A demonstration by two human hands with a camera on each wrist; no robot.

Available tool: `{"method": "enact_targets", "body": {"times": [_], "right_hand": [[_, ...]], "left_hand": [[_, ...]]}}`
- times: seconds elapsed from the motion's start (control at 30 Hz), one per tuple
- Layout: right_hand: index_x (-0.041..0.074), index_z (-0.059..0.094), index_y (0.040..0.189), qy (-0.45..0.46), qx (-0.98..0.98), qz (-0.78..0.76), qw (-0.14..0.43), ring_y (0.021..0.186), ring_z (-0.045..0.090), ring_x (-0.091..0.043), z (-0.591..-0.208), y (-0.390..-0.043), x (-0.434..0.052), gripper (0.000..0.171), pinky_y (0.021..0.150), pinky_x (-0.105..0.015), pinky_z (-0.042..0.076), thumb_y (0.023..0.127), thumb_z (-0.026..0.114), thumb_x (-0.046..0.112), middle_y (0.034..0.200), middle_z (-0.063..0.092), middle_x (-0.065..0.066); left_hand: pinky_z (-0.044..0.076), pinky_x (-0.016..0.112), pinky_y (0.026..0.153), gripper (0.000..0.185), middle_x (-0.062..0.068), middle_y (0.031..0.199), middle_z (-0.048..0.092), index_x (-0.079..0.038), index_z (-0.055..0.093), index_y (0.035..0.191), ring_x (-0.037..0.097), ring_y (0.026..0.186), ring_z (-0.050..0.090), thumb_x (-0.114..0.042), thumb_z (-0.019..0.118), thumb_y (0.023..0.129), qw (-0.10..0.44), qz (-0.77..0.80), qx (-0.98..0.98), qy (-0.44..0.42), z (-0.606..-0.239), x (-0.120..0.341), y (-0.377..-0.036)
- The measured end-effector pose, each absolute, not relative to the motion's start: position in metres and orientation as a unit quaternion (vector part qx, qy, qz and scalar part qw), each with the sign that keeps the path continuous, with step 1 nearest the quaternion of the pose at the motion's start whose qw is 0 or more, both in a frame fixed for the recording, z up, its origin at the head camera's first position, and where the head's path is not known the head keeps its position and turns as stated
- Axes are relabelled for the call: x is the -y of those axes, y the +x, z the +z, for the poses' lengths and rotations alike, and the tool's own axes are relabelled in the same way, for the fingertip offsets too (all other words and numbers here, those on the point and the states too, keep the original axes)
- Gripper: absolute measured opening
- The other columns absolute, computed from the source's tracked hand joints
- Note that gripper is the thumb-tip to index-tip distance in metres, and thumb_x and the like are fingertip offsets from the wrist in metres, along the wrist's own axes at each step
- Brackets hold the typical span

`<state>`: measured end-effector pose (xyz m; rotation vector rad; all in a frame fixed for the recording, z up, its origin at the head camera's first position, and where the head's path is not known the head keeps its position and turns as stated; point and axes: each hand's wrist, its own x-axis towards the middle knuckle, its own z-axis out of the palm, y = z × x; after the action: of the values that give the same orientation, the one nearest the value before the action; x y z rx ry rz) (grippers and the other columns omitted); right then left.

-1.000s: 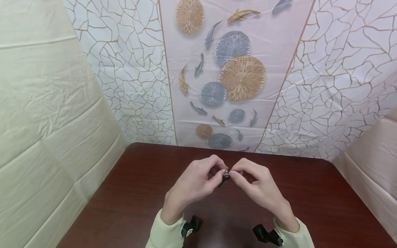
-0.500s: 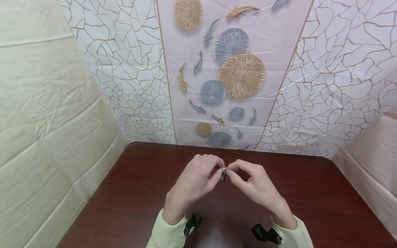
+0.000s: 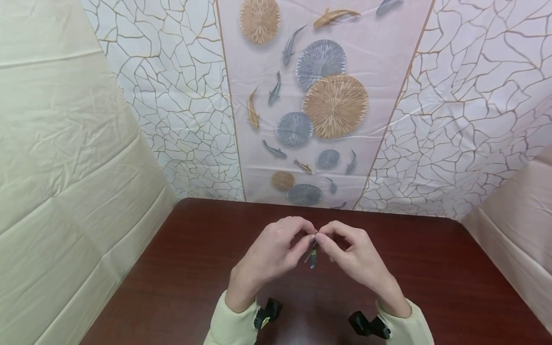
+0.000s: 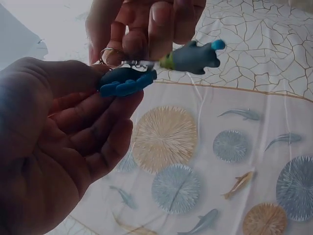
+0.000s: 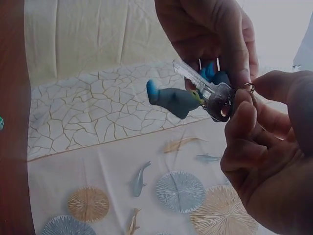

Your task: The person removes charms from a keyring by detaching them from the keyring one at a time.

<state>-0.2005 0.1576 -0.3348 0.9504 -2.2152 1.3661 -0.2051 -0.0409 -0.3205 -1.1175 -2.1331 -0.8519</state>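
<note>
Above the dark red-brown table (image 3: 194, 268), both hands meet fingertip to fingertip. Between them is a small metal key ring (image 5: 250, 88) carrying a silver key (image 5: 198, 84), a grey-blue figure charm (image 5: 172, 101) and a bright blue charm (image 4: 126, 82). My left hand (image 3: 308, 237) pinches the bunch at the ring from the left. My right hand (image 3: 321, 238) pinches the ring from the right. The key and charms (image 3: 312, 255) dangle just below the fingertips, off the table. In the left wrist view the figure charm (image 4: 193, 57) sticks out under the right hand's fingers (image 4: 149, 29).
Patterned sheets hang behind the table: a cracked-line print (image 3: 181, 115) and a panel of fish and round discs (image 3: 319, 105). Plain cream sheets (image 3: 64, 158) close off both sides. Black wrist camera mounts (image 3: 267, 314) sit on the pale green sleeves.
The hands have stayed together and edged slightly upward. The key and charms, first tucked between the fingertips, now hang lower beneath them.
</note>
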Motion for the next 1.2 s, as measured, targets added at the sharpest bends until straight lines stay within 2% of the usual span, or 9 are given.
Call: {"method": "enact_targets", "body": {"times": [0.17, 0.33, 0.5, 0.77, 0.97, 1.2], "right_hand": [[0.017, 0.066, 0.090, 0.353, 0.773, 0.489, 0.196, 0.055, 0.049, 0.001, -0.3343, -0.1993, -0.1573, 0.020, 0.045, -0.018, 0.040, 0.089, 0.066, -0.003, 0.070, 0.059, 0.006], [0.012, 0.068, 0.090, 0.417, 0.725, 0.505, 0.214, 0.054, 0.048, -0.001, -0.3366, -0.2032, -0.1578, 0.027, 0.044, -0.015, 0.038, 0.083, 0.065, -0.014, 0.069, 0.055, 0.004], [0.009, 0.066, 0.086, 0.439, 0.698, 0.527, 0.206, 0.052, 0.052, -0.006, -0.3389, -0.2059, -0.1570, 0.027, 0.047, -0.018, 0.044, 0.084, 0.061, -0.018, 0.067, 0.057, 0.002], [0.013, 0.065, 0.090, 0.384, 0.736, 0.518, 0.206, 0.050, 0.050, -0.003, -0.3388, -0.2015, -0.1579, 0.026, 0.044, -0.017, 0.041, 0.085, 0.065, -0.013, 0.068, 0.056, 0.004], [0.011, 0.066, 0.092, 0.422, 0.710, 0.521, 0.215, 0.051, 0.049, -0.002, -0.3380, -0.2020, -0.1582, 0.030, 0.043, -0.015, 0.040, 0.082, 0.063, -0.017, 0.068, 0.054, 0.001], [0.013, 0.065, 0.085, 0.378, 0.747, 0.515, 0.186, 0.048, 0.049, -0.004, -0.3362, -0.2012, -0.1579, 0.023, 0.044, -0.018, 0.042, 0.090, 0.060, -0.010, 0.062, 0.056, -0.002]], "left_hand": [[0.049, 0.017, 0.077, 0.007, -0.003, 0.091, 0.067, -0.010, 0.064, 0.095, 0.008, 0.084, 0.060, -0.006, 0.067, 0.090, 0.303, -0.316, 0.790, -0.429, -0.3203, 0.0417, -0.2057], [0.049, 0.017, 0.078, 0.003, -0.004, 0.090, 0.067, -0.010, 0.065, 0.095, 0.007, 0.084, 0.060, -0.008, 0.064, 0.093, 0.316, -0.328, 0.780, -0.429, -0.3196, 0.0424, -0.2070], [0.048, 0.016, 0.073, 0.006, -0.003, 0.089, 0.067, -0.010, 0.066, 0.095, 0.008, 0.079, 0.059, -0.007, 0.067, 0.090, 0.301, -0.341, 0.782, -0.426, -0.3198, 0.0421, -0.2055], [0.048, 0.017, 0.073, 0.007, -0.003, 0.089, 0.067, -0.010, 0.066, 0.095, 0.007, 0.081, 0.059, -0.007, 0.069, 0.089, 0.303, -0.345, 0.780, -0.425, -0.3187, 0.0437, -0.2046], [0.047, 0.014, 0.066, 0.005, -0.004, 0.089, 0.066, -0.011, 0.066, 0.095, 0.002, 0.076, 0.055, -0.009, 0.068, 0.091, 0.266, -0.391, 0.778, -0.412, -0.3196, 0.0455, -0.2060], [0.049, 0.015, 0.067, 0.005, -0.004, 0.087, 0.065, -0.011, 0.066, 0.094, 0.001, 0.076, 0.056, -0.008, 0.068, 0.091, 0.247, -0.404, 0.770, -0.426, -0.3195, 0.0440, -0.2053]]}}
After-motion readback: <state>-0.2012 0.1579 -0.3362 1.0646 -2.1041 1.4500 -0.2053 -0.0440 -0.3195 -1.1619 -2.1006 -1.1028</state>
